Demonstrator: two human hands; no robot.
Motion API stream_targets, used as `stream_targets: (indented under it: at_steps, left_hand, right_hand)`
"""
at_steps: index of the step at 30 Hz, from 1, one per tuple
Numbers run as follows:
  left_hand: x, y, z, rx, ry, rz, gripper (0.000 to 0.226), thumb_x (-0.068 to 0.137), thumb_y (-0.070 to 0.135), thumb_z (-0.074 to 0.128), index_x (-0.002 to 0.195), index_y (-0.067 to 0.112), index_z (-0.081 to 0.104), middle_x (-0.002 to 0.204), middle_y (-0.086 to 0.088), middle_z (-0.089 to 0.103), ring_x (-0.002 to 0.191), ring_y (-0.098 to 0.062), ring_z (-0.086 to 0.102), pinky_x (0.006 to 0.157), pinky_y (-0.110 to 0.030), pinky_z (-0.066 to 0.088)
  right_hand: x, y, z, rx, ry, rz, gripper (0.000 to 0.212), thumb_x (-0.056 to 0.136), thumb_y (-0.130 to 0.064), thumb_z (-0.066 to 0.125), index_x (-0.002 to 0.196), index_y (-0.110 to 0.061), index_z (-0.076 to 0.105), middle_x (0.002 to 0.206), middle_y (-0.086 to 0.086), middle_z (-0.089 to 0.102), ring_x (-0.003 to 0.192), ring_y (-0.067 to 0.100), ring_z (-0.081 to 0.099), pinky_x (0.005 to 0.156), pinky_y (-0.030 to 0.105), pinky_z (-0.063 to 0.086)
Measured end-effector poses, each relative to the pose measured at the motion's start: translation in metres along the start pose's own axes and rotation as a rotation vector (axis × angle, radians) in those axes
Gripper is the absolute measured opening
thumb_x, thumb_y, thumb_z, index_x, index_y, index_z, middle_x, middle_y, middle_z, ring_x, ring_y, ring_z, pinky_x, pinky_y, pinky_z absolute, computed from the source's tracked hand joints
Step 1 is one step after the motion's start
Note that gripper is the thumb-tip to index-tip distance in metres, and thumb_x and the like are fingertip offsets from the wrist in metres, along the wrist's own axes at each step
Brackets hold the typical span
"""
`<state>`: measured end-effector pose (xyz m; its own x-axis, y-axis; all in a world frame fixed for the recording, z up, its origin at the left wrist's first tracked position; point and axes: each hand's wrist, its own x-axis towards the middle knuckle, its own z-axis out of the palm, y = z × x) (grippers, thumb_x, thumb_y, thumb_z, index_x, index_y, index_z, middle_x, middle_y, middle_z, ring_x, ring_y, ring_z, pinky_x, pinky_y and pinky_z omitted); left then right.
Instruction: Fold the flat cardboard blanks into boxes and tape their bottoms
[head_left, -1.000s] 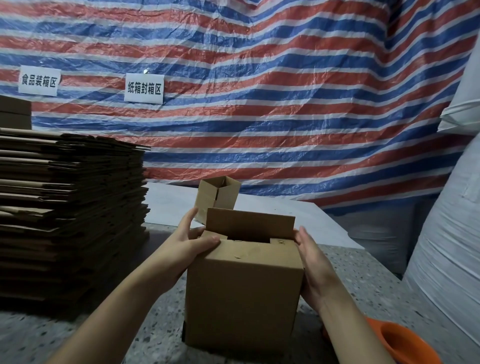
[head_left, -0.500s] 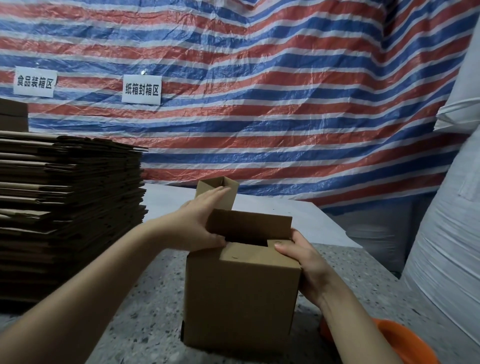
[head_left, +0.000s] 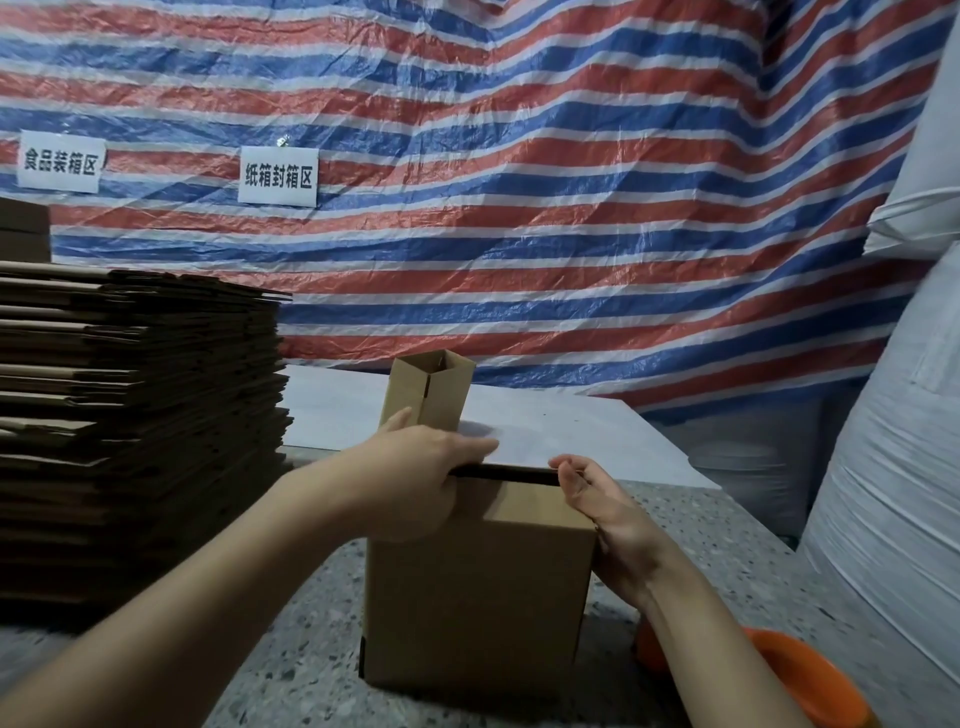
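Observation:
A brown cardboard box (head_left: 478, 597) stands upright on the speckled table (head_left: 291, 654) in front of me. My left hand (head_left: 415, 473) lies over its top left corner, its straight fingers pressing the far flap down. A narrow dark gap is left between the top flaps. My right hand (head_left: 608, 519) rests against the box's top right edge, palm on the right side and fingertips at the flap's rim. A tall stack of flat cardboard blanks (head_left: 130, 415) stands to the left.
A second, smaller folded box (head_left: 434, 389) stands open-topped behind the first, on a white board (head_left: 561, 431). An orange plastic object (head_left: 800, 675) sits at the lower right. White sacks (head_left: 904, 467) rise on the right, with a striped tarp behind.
The far flap, upright before, has been pushed down by my left hand, almost closing the top. My right hand slid from the near flap to the box's right edge.

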<state>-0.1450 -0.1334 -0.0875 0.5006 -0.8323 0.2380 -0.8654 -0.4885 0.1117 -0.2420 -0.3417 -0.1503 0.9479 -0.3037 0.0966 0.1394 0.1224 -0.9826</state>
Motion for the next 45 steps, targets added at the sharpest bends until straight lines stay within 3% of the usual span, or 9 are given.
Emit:
stream_targets:
  at_steps: [3, 10, 14, 18, 26, 33, 36, 39, 45]
  left_hand:
    - [-0.012, 0.002, 0.014, -0.045, 0.049, 0.048, 0.035, 0.103, 0.039, 0.035, 0.134, 0.041, 0.051, 0.136, 0.014, 0.058, 0.121, -0.010, 0.048, 0.108, -0.035, 0.031]
    - [-0.017, 0.001, 0.028, -0.105, 0.118, 0.012, 0.048, 0.104, 0.049, 0.023, 0.146, 0.037, 0.044, 0.149, 0.022, 0.044, 0.135, 0.003, 0.035, 0.103, -0.014, 0.019]
    - [-0.017, 0.003, 0.024, -0.212, 0.106, -0.019, 0.047, 0.102, 0.055, 0.028, 0.130, 0.035, 0.059, 0.132, 0.016, 0.061, 0.116, -0.001, 0.052, 0.095, -0.021, 0.040]
    - [-0.017, 0.007, 0.028, -0.195, 0.160, -0.040, 0.038, 0.101, 0.043, 0.043, 0.137, 0.040, 0.055, 0.136, 0.021, 0.057, 0.119, 0.003, 0.047, 0.087, -0.010, 0.030]
    - [-0.010, 0.010, 0.025, -0.312, 0.119, -0.146, 0.041, 0.100, 0.026, 0.041, 0.134, 0.039, 0.058, 0.138, 0.016, 0.057, 0.123, -0.007, 0.049, 0.095, -0.023, 0.037]
    - [-0.010, 0.006, 0.029, -0.304, 0.116, -0.148, 0.039, 0.102, 0.030, 0.042, 0.136, 0.044, 0.054, 0.141, 0.017, 0.053, 0.118, -0.004, 0.049, 0.092, -0.022, 0.038]
    - [-0.010, 0.005, 0.030, -0.297, 0.127, -0.146, 0.038, 0.102, 0.034, 0.042, 0.137, 0.045, 0.053, 0.141, 0.016, 0.052, 0.110, 0.000, 0.045, 0.090, -0.021, 0.038]
    - [-0.010, 0.005, 0.031, -0.274, 0.137, -0.146, 0.037, 0.102, 0.036, 0.042, 0.136, 0.046, 0.052, 0.140, 0.016, 0.053, 0.108, -0.001, 0.045, 0.089, -0.023, 0.040]
    - [-0.010, 0.010, 0.034, -0.217, 0.176, -0.171, 0.037, 0.101, 0.039, 0.041, 0.136, 0.046, 0.052, 0.139, 0.014, 0.054, 0.101, -0.001, 0.044, 0.089, -0.028, 0.047]
  right_hand:
    - [-0.001, 0.001, 0.001, -0.056, 0.008, 0.006, 0.062, 0.076, -0.049, 0.068, 0.124, -0.014, 0.054, 0.110, 0.015, 0.060, 0.090, 0.025, 0.058, 0.066, 0.030, 0.052]
    - [0.002, -0.001, 0.001, -0.176, 0.059, 0.004, 0.043, 0.084, -0.042, 0.071, 0.115, -0.015, 0.060, 0.105, 0.016, 0.059, 0.088, 0.026, 0.055, 0.068, 0.036, 0.042]
    - [0.005, -0.003, 0.000, -0.221, 0.061, 0.036, 0.025, 0.095, -0.032, 0.066, 0.115, -0.017, 0.060, 0.107, 0.015, 0.059, 0.089, 0.024, 0.057, 0.067, 0.033, 0.044]
    - [0.006, -0.005, 0.003, -0.260, 0.082, 0.074, 0.018, 0.097, -0.031, 0.062, 0.112, -0.022, 0.059, 0.104, 0.013, 0.059, 0.089, 0.024, 0.054, 0.066, 0.033, 0.041]
    - [0.006, -0.009, 0.010, -0.184, 0.101, 0.165, 0.013, 0.100, -0.025, 0.055, 0.110, -0.018, 0.055, 0.103, 0.018, 0.056, 0.083, 0.024, 0.056, 0.058, 0.029, 0.046]
    - [-0.002, -0.012, -0.020, -0.374, 0.214, -0.008, 0.036, 0.107, -0.046, 0.033, 0.129, -0.027, 0.054, 0.134, -0.001, 0.055, 0.125, 0.018, 0.052, 0.112, 0.047, 0.038]
    - [-0.019, -0.034, -0.070, -0.763, 0.403, 0.009, 0.032, 0.106, -0.036, 0.043, 0.095, -0.014, 0.064, 0.103, 0.006, 0.069, 0.093, 0.017, 0.064, 0.084, 0.035, 0.049]
    - [-0.040, -0.040, -0.114, -1.213, 0.348, 0.165, 0.040, 0.100, -0.042, 0.052, 0.072, -0.015, 0.057, 0.072, 0.004, 0.060, 0.065, 0.017, 0.056, 0.063, 0.033, 0.043]
    - [-0.068, -0.015, -0.120, -1.611, 0.229, 0.437, 0.064, 0.077, -0.090, 0.041, 0.081, -0.027, 0.048, 0.071, -0.009, 0.045, 0.061, 0.010, 0.042, 0.053, 0.029, 0.029]
